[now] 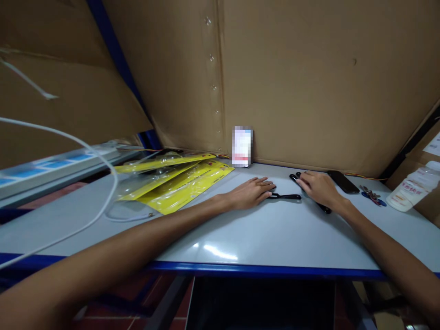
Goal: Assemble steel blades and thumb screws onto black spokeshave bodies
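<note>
My left hand (252, 192) lies flat on the table, fingers stretched out to the right. Its fingertips rest at a slim black tool (285, 196), whose rounded handle sticks out to the right; the hand hides its other end. My right hand (319, 187) has its fingers closed on slim black tools (323, 208) lying slantwise on the tabletop. Rounded black ends show beyond the fingers and one shows below the palm; how many there are I cannot tell. To the left of my left hand are yellow-backed clear plastic packages (185, 185), overlapping in a loose pile.
A lit phone (242, 147) leans against the cardboard wall (292, 82). To the right lie a dark phone (343, 182), keys (373, 196) and a white bottle (414, 187). A white cable (112, 192) loops across the left, near a power strip (58, 162). The table (275, 243) has a blue front edge.
</note>
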`<state>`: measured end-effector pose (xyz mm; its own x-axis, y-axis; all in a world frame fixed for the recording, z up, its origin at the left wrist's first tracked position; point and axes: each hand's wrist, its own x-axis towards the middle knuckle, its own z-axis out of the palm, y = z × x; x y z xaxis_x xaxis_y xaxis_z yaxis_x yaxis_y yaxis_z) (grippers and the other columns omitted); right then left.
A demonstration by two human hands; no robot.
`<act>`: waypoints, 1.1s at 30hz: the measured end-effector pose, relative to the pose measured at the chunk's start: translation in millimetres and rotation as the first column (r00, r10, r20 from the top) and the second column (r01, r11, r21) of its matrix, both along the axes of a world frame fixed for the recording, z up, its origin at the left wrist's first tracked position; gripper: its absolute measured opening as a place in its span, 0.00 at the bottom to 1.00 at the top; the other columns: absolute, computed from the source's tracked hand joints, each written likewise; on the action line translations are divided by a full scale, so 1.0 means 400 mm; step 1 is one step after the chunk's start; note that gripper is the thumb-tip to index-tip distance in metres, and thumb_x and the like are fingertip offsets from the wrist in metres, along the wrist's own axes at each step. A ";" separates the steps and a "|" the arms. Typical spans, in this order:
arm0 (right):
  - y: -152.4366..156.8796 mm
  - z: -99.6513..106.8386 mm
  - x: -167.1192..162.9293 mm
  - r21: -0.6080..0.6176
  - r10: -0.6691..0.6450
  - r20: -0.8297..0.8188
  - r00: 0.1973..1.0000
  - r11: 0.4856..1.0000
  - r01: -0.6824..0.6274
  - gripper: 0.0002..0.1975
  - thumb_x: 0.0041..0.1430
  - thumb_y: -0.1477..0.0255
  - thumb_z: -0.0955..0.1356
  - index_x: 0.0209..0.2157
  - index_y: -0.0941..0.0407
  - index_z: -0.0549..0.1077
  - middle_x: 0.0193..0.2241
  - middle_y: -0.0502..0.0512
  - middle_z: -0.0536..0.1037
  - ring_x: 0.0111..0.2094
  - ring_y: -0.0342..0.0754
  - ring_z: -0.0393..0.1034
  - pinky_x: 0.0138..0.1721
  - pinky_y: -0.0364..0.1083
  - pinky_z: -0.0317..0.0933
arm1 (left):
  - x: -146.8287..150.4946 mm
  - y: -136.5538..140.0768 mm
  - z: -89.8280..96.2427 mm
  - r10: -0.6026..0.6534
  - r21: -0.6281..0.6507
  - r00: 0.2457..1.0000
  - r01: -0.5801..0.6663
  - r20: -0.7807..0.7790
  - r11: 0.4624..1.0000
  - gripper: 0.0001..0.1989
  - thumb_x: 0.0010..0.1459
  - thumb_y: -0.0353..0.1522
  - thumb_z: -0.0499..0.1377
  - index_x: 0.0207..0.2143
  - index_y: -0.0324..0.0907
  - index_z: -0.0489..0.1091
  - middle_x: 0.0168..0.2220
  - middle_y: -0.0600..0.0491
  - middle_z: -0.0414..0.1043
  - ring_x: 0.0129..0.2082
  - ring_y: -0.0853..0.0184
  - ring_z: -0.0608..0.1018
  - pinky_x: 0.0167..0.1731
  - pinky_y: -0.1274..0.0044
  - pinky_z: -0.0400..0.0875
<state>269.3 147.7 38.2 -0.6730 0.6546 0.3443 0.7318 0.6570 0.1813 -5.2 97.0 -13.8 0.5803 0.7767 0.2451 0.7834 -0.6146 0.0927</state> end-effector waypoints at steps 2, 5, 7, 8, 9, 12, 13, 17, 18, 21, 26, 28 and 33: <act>0.012 0.028 0.027 -0.040 -0.134 0.028 0.991 0.990 0.135 0.17 0.73 0.65 0.60 0.34 0.56 0.76 0.34 0.58 0.80 0.35 0.51 0.74 0.30 0.46 0.48 | 0.004 -0.001 0.001 0.032 -0.003 0.999 -0.032 0.013 0.999 0.25 0.74 0.41 0.43 0.65 0.40 0.62 0.69 0.44 0.60 0.71 0.53 0.57 0.67 0.58 0.55; 0.017 0.058 0.055 -0.142 -0.241 0.173 0.955 0.953 0.267 0.19 0.70 0.62 0.62 0.30 0.55 0.76 0.30 0.58 0.80 0.33 0.53 0.74 0.29 0.46 0.48 | 0.007 -0.003 0.003 0.070 -0.001 0.997 -0.070 0.029 0.998 0.26 0.74 0.41 0.44 0.67 0.38 0.59 0.72 0.42 0.52 0.73 0.54 0.54 0.69 0.59 0.50; 0.014 0.065 0.062 -0.200 -0.239 0.269 0.933 0.934 0.296 0.19 0.68 0.59 0.63 0.30 0.55 0.77 0.31 0.60 0.79 0.33 0.54 0.75 0.29 0.46 0.49 | 0.008 -0.005 0.006 0.079 -0.008 0.996 -0.079 0.040 0.997 0.29 0.74 0.42 0.45 0.70 0.37 0.54 0.73 0.40 0.48 0.73 0.54 0.52 0.69 0.60 0.49; 0.012 0.065 0.063 -0.230 -0.222 0.306 0.926 0.926 0.298 0.19 0.67 0.58 0.64 0.30 0.55 0.78 0.32 0.60 0.80 0.34 0.55 0.75 0.29 0.46 0.50 | 0.007 -0.007 0.008 0.080 -0.010 0.996 -0.079 0.049 0.997 0.31 0.73 0.43 0.46 0.72 0.37 0.50 0.74 0.39 0.44 0.73 0.54 0.50 0.69 0.60 0.48; 0.010 0.064 0.063 -0.263 -0.205 0.336 0.919 0.917 0.300 0.18 0.66 0.57 0.65 0.31 0.55 0.78 0.33 0.61 0.80 0.34 0.55 0.74 0.29 0.46 0.50 | 0.006 -0.009 0.011 0.079 -0.009 0.995 -0.079 0.060 0.997 0.33 0.73 0.45 0.46 0.73 0.39 0.45 0.74 0.39 0.40 0.74 0.53 0.47 0.69 0.59 0.48; 0.007 0.054 0.058 -0.335 -0.193 0.359 0.913 0.887 0.319 0.13 0.62 0.62 0.68 0.32 0.56 0.78 0.36 0.63 0.80 0.37 0.57 0.75 0.30 0.46 0.53 | 0.000 -0.015 0.017 0.068 -0.019 0.994 -0.067 0.082 0.998 0.40 0.70 0.50 0.48 0.74 0.43 0.36 0.75 0.39 0.32 0.74 0.49 0.41 0.69 0.56 0.48; 0.008 0.050 0.057 -0.345 -0.207 0.353 0.912 0.878 0.333 0.11 0.60 0.64 0.68 0.32 0.57 0.78 0.36 0.64 0.80 0.38 0.58 0.75 0.31 0.46 0.54 | -0.002 -0.016 0.017 0.063 -0.032 0.995 -0.061 0.077 0.998 0.42 0.69 0.51 0.50 0.74 0.44 0.35 0.75 0.39 0.32 0.74 0.48 0.41 0.69 0.55 0.48; 0.023 0.033 0.056 -0.371 -0.279 0.306 0.910 0.846 0.384 0.10 0.55 0.67 0.69 0.33 0.58 0.78 0.37 0.65 0.79 0.37 0.58 0.75 0.30 0.46 0.55 | -0.008 -0.010 0.003 0.113 -0.060 0.992 -0.110 0.053 0.992 0.45 0.65 0.53 0.53 0.73 0.39 0.41 0.73 0.34 0.44 0.73 0.45 0.51 0.67 0.53 0.51; 0.029 0.029 0.057 -0.386 -0.288 0.292 0.912 0.837 0.388 0.09 0.54 0.67 0.69 0.33 0.58 0.78 0.36 0.65 0.79 0.36 0.58 0.75 0.30 0.46 0.55 | -0.008 -0.005 -0.004 0.150 -0.057 0.986 -0.146 0.068 0.988 0.44 0.66 0.52 0.53 0.72 0.37 0.44 0.72 0.32 0.48 0.71 0.44 0.55 0.66 0.54 0.54; 0.049 0.018 0.062 -0.451 -0.274 0.245 0.930 0.817 0.359 0.06 0.54 0.69 0.70 0.30 0.57 0.77 0.31 0.59 0.79 0.33 0.53 0.74 0.28 0.45 0.54 | -0.004 0.014 -0.022 0.244 -0.013 0.953 -0.246 0.177 0.969 0.39 0.65 0.47 0.56 0.69 0.33 0.53 0.67 0.30 0.58 0.66 0.44 0.66 0.63 0.56 0.62; 0.068 0.004 0.061 -0.514 -0.234 0.155 0.960 0.811 0.281 0.12 0.56 0.70 0.70 0.20 0.56 0.71 0.21 0.53 0.74 0.27 0.48 0.69 0.27 0.44 0.51 | -0.011 0.044 -0.016 0.228 0.111 0.826 -0.329 0.516 0.938 0.26 0.67 0.40 0.55 0.64 0.39 0.60 0.63 0.37 0.66 0.62 0.51 0.70 0.60 0.59 0.66; 0.068 0.000 0.057 -0.500 -0.236 0.105 0.966 0.827 0.256 0.13 0.58 0.71 0.69 0.20 0.56 0.70 0.21 0.52 0.74 0.27 0.47 0.68 0.28 0.44 0.51 | -0.020 0.045 -0.001 0.197 0.162 0.766 -0.365 0.612 0.917 0.21 0.68 0.38 0.53 0.60 0.42 0.62 0.59 0.40 0.70 0.60 0.54 0.72 0.59 0.59 0.67; 0.053 0.004 0.049 -0.419 -0.136 -0.075 0.988 0.903 0.092 0.13 0.63 0.68 0.65 0.25 0.55 0.64 0.26 0.52 0.75 0.29 0.46 0.65 0.30 0.43 0.49 | -0.016 0.007 0.037 0.081 0.314 0.755 -0.364 0.650 0.877 0.14 0.69 0.35 0.52 0.55 0.43 0.65 0.53 0.43 0.73 0.54 0.57 0.74 0.55 0.62 0.70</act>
<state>289.1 169.0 39.6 -0.5613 0.8229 0.0875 0.8062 0.5677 -0.1666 -11.7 99.7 0.8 0.0216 0.6117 0.7908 0.7651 -0.5193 0.3808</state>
